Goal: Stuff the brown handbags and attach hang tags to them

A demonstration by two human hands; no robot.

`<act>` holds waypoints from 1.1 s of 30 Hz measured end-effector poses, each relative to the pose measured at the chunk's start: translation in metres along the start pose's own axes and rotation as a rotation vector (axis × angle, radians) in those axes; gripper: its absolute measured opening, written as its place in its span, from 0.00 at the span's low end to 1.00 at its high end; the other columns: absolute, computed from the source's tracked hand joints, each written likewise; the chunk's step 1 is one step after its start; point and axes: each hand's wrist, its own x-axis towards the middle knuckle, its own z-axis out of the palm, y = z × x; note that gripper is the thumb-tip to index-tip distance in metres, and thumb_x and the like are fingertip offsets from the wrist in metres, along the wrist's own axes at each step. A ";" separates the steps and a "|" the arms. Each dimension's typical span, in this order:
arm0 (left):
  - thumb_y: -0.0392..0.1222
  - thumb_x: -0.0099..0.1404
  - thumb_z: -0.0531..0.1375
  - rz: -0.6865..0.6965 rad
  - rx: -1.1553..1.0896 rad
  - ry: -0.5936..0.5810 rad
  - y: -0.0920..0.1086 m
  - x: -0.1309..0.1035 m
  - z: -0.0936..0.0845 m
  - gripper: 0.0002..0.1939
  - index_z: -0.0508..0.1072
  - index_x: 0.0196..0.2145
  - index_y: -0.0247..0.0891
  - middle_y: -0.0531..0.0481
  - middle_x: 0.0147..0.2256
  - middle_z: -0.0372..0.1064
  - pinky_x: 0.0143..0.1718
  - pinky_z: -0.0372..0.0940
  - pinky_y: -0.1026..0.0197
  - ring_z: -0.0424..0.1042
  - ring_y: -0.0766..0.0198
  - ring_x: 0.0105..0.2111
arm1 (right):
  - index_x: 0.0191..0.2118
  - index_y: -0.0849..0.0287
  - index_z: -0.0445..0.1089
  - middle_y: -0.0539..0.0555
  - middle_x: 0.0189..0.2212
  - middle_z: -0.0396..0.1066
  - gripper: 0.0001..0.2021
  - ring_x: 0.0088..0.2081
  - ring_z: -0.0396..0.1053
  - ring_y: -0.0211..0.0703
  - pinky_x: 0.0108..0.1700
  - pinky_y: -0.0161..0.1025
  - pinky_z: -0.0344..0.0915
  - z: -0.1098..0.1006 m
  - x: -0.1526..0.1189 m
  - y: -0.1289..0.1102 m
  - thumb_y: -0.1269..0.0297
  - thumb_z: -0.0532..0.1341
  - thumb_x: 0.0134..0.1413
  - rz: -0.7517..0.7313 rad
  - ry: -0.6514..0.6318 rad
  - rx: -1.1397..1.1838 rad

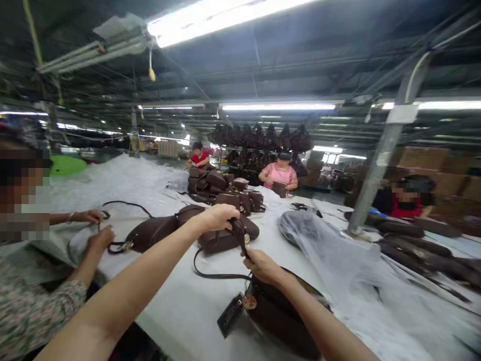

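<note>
My left hand (221,218) is closed around a dark brown bag strap (237,229). Lower down and to the right, my right hand (265,266) pinches the same strap close to its gold-coloured buckle (247,239). Beneath my right forearm lies a dark brown handbag (281,313), partly hidden by that arm. A black hang tag (230,315) and a round gold-coloured charm (249,301) show at its left end. From this end a thin strap (221,276) loops out over the white table covering (180,306). Another brown bag (220,241) rests just behind my left hand.
At the left, a co-worker's hands (98,230) hold the strap of another brown bag (150,233). Small brown bags (214,180) are piled farther back. Clear plastic sheeting (334,250) covers the table's right side, near a metal post (379,170). Several people work around the table.
</note>
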 end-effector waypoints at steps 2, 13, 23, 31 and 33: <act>0.34 0.49 0.66 -0.088 -0.150 -0.160 -0.020 -0.016 -0.002 0.12 0.75 0.35 0.37 0.54 0.30 0.69 0.31 0.56 0.66 0.66 0.63 0.32 | 0.41 0.59 0.65 0.51 0.30 0.67 0.10 0.32 0.62 0.40 0.35 0.34 0.55 -0.002 -0.002 0.003 0.71 0.52 0.54 -0.030 -0.026 0.013; 0.32 0.41 0.68 -0.325 -0.939 -0.228 -0.058 -0.081 0.040 0.18 0.74 0.34 0.36 0.58 0.23 0.65 0.27 0.56 0.66 0.61 0.69 0.24 | 0.38 0.56 0.68 0.54 0.33 0.72 0.11 0.36 0.68 0.47 0.38 0.41 0.60 0.001 -0.003 0.018 0.61 0.50 0.58 -0.074 -0.176 -0.028; 0.35 0.46 0.68 -0.244 -1.118 0.044 -0.033 -0.086 0.044 0.17 0.74 0.37 0.33 0.56 0.26 0.66 0.27 0.56 0.66 0.62 0.70 0.25 | 0.44 0.56 0.72 0.54 0.39 0.75 0.19 0.42 0.70 0.48 0.45 0.42 0.64 -0.016 0.018 -0.045 0.50 0.53 0.58 -0.171 0.207 0.269; 0.36 0.48 0.70 -0.231 -1.227 0.256 -0.017 -0.096 0.032 0.14 0.71 0.32 0.33 0.53 0.29 0.68 0.32 0.59 0.66 0.65 0.70 0.29 | 0.30 0.59 0.72 0.48 0.23 0.67 0.13 0.27 0.61 0.38 0.31 0.36 0.57 -0.020 0.038 -0.065 0.53 0.60 0.51 -0.198 0.093 0.494; 0.36 0.49 0.69 -0.246 -1.235 0.274 -0.016 -0.098 0.035 0.13 0.73 0.33 0.32 0.51 0.30 0.70 0.33 0.60 0.65 0.66 0.69 0.29 | 0.30 0.59 0.72 0.48 0.22 0.65 0.13 0.26 0.59 0.37 0.29 0.36 0.56 -0.019 0.038 -0.064 0.53 0.61 0.49 -0.188 0.089 0.524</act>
